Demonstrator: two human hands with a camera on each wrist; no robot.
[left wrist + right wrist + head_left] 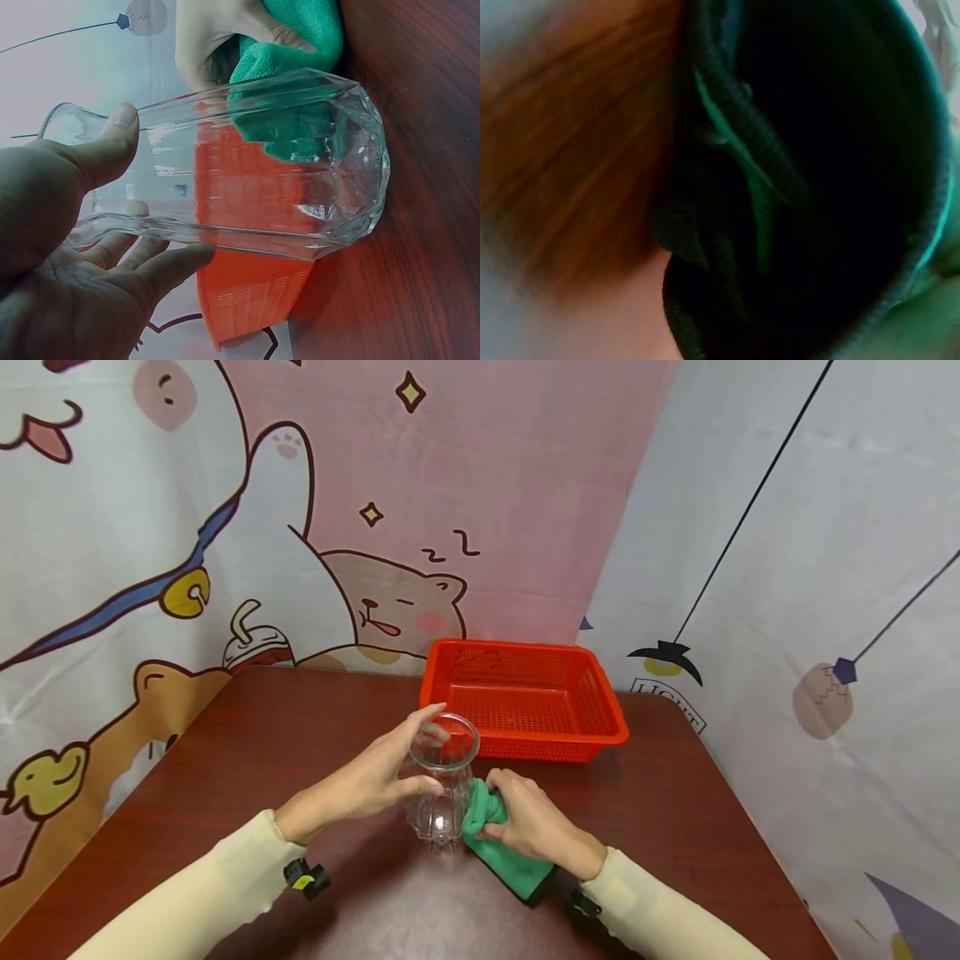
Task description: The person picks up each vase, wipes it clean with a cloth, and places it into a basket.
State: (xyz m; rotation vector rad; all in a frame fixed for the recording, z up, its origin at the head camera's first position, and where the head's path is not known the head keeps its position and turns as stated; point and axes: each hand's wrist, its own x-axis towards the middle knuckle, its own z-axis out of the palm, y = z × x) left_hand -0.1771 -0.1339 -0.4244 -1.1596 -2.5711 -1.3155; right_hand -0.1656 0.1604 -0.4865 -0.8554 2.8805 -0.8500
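A clear faceted glass vase (442,783) stands upright on the dark wooden table (262,752). My left hand (375,777) grips its neck, thumb on one side and fingers on the other; in the left wrist view the vase (285,187) fills the frame with my left hand (97,225) around its neck. My right hand (525,822) clutches a bunched green cloth (498,847) and presses it against the vase's lower right side. The green cloth (292,45) shows behind the glass. The right wrist view is filled by the dark folds of the cloth (780,225).
An orange perforated plastic basket (525,697) sits just behind the vase near the table's far edge, with nothing in it. Printed cartoon fabric hangs behind and on both sides of the table. The table's right edge runs close to the basket.
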